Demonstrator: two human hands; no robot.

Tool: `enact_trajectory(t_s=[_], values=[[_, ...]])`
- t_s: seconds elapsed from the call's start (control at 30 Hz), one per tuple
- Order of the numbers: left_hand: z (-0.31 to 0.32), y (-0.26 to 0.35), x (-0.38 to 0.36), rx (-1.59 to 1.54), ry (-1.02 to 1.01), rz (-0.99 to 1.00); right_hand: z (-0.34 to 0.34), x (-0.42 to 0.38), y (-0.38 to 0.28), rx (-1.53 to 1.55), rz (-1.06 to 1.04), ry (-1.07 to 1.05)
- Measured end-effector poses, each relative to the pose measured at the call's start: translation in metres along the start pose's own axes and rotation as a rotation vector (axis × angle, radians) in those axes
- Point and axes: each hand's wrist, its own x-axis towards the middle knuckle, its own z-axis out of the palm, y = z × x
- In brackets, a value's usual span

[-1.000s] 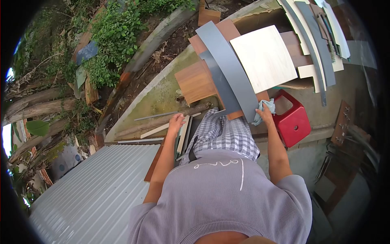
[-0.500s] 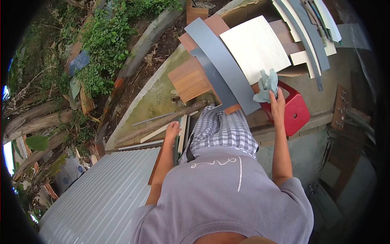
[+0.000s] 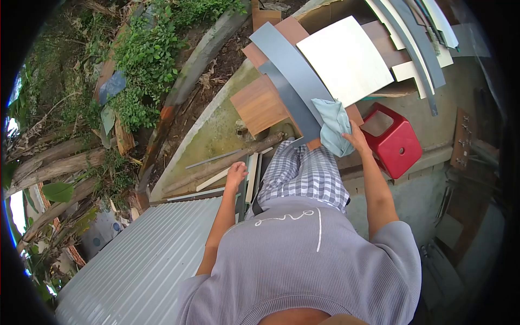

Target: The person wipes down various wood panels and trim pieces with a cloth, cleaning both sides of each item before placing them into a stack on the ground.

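My right hand (image 3: pixel 356 136) grips a light blue cloth (image 3: pixel 335 127). The cloth hangs spread out over the near end of a curved grey board (image 3: pixel 295 65) and beside the corner of a white panel (image 3: pixel 346 59). Empty and loosely half-curled, my left hand (image 3: pixel 236 172) hovers above some narrow wooden strips (image 3: pixel 252 176). Brown wood-grain panels (image 3: pixel 260 105) and a darker grey board (image 3: pixel 290 103) lie in the same layered pile.
A red plastic stool (image 3: pixel 398 146) stands just right of my right hand. Corrugated metal sheeting (image 3: pixel 135 249) covers the lower left. More long boards (image 3: pixel 417 49) lie at the upper right. Logs (image 3: pixel 59 162) and green plants (image 3: pixel 138 70) fill the left.
The cloth, bunched up beside the stool before, has moved left and now hangs opened out over the boards. My right hand moved left and slightly down with it. My left hand barely moved.
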Motion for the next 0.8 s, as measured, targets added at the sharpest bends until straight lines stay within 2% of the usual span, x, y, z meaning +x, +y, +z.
enact_trajectory(t_s=[0.13,0.2,0.33,0.4,0.43,0.5,0.53,0.63,0.7,0.77,0.8], values=[[-0.009,-0.010,0.001,0.008,0.013,-0.011,0.006,0.013,-0.006,0.070,0.041,-0.090],[-0.011,-0.011,0.001,0.020,0.020,-0.021,0.005,0.012,-0.014,-0.007,0.200,-0.151],[-0.013,-0.006,0.002,0.002,-0.002,-0.015,0.005,0.005,-0.018,-0.008,0.159,-0.157],[-0.009,0.002,0.000,-0.023,0.026,0.015,-0.001,0.004,-0.019,0.134,0.049,-0.323],[-0.007,0.008,-0.002,-0.029,0.026,0.017,-0.003,0.003,-0.022,0.128,0.045,-0.322],[-0.002,0.021,-0.007,-0.042,0.000,0.058,-0.010,0.000,-0.030,0.394,0.188,-0.543],[0.001,0.027,-0.008,-0.048,-0.002,0.060,-0.017,-0.005,-0.044,0.388,0.186,-0.541],[0.017,0.050,-0.017,-0.033,-0.058,0.151,-0.038,-0.024,-0.091,0.482,0.178,-0.574],[0.031,0.068,-0.026,0.048,-0.243,0.210,-0.048,-0.034,-0.120,0.567,0.197,-0.584],[0.047,0.075,-0.029,0.087,-0.301,0.209,-0.052,-0.040,-0.145,0.619,0.225,-0.571],[0.055,0.086,-0.040,0.136,-0.413,0.257,-0.053,-0.044,-0.160,0.674,0.253,-0.559]])
